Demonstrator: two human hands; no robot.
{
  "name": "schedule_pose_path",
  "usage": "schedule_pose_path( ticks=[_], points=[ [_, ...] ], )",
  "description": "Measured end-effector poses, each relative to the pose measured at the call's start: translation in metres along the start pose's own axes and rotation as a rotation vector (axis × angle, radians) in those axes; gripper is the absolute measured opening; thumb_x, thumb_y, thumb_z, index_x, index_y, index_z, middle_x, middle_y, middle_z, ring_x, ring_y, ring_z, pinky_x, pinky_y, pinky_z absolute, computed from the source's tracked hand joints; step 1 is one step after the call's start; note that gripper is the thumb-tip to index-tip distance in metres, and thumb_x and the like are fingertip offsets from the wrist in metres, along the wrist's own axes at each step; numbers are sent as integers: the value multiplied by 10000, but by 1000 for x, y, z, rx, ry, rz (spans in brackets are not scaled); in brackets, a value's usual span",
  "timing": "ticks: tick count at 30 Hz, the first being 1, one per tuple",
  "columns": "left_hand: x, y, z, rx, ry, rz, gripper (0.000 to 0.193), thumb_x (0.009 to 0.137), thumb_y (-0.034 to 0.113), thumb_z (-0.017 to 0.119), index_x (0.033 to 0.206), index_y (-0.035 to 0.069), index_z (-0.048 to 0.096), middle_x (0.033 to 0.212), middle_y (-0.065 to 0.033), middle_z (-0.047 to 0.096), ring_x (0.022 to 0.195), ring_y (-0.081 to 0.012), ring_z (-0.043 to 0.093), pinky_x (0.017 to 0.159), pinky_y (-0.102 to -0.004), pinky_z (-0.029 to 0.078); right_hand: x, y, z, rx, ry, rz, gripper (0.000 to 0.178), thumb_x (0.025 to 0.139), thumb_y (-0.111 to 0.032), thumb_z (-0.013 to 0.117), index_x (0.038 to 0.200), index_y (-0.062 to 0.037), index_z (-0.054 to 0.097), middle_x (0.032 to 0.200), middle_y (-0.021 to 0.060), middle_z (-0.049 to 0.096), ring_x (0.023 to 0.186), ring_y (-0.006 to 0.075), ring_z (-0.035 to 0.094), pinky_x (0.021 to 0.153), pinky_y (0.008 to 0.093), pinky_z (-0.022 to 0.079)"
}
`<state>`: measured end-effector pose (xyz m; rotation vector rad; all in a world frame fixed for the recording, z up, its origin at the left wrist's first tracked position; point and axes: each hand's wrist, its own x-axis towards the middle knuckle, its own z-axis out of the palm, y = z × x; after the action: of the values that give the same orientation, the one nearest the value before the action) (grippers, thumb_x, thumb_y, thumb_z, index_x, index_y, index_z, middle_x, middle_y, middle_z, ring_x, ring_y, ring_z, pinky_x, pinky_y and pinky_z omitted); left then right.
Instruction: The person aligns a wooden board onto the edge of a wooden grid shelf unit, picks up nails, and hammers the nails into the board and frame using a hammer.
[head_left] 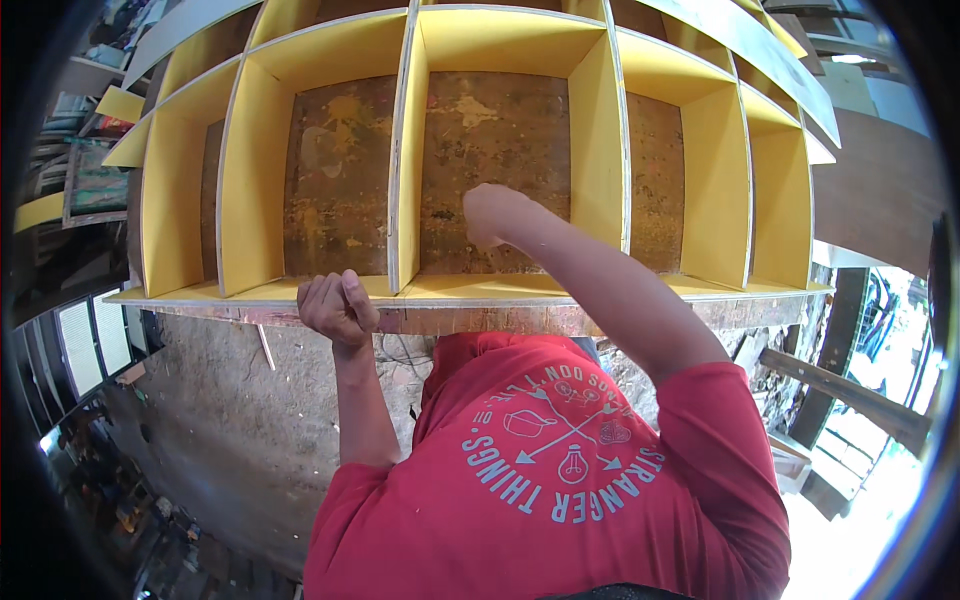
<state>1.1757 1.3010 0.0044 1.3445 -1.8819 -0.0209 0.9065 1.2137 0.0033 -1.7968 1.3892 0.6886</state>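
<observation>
The left hand [338,306] is seen closed into a loose fist, with the fingers curled inward, and it rests at the front edge of the yellow shelf unit [250,180], just where the lower board [480,292] of the unit ends. Whether something small is kept inside this fist cannot be told from the view. The right hand [490,213] is reached further forward, into the middle compartment [500,140] of the unit, and it is bent at the wrist with the fingers turned away from the camera; it seems to be pressed on the stained brown back panel [340,170], but how far it is opened and whether anything is gripped cannot be told.

The unit is laid flat on a worn workbench [500,320], whose chipped reddish edge is seen just under the lower board. The compartments are separated by upright yellow dividers [405,160] with pale plywood edges. Below the hands, the red printed T-shirt [560,480] of the person fills the lower part of the view. A rough concrete floor [220,430] is seen at the left, and wooden planks [850,395] are leaned at the right, well apart from the hands.
</observation>
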Motion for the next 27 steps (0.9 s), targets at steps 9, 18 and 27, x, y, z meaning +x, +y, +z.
schedule_pose_path(
  ticks=[9, 18, 27],
  points=[
    [9, 6, -7, 0, -14, 16, 425, 1006, 133, 514, 583, 99, 486, 539, -86, 486, 494, -278, 491, 601, -401, 360, 72, 29, 42, -114, -252, -213, 189, 862, -143, 729, 913, 10, 826, 881, 227, 787, 783, 350, 778, 722, 480, 630],
    [5, 2, 0, 21, -11, 10, 403, 966, 132, 524, 575, 84, 437, 542, -84, 457, 498, -275, 464, 605, -398, 352, 67, 31, 68, 39, -317, -68, 255, 923, -184, 694, 1018, 18, 818, 1009, 226, 802, 826, 338, 796, 752, 482, 634],
    [-2, -5, 5, 94, -27, 98, 411, 996, 148, 480, 589, 91, 481, 557, -86, 497, 540, -302, 509, 641, -424, 373, -95, 43, -59, 403, 479, -121, 293, 1031, -250, 702, 1163, 11, 717, 1077, 195, 789, 972, 348, 784, 852, 434, 628]
  ],
)
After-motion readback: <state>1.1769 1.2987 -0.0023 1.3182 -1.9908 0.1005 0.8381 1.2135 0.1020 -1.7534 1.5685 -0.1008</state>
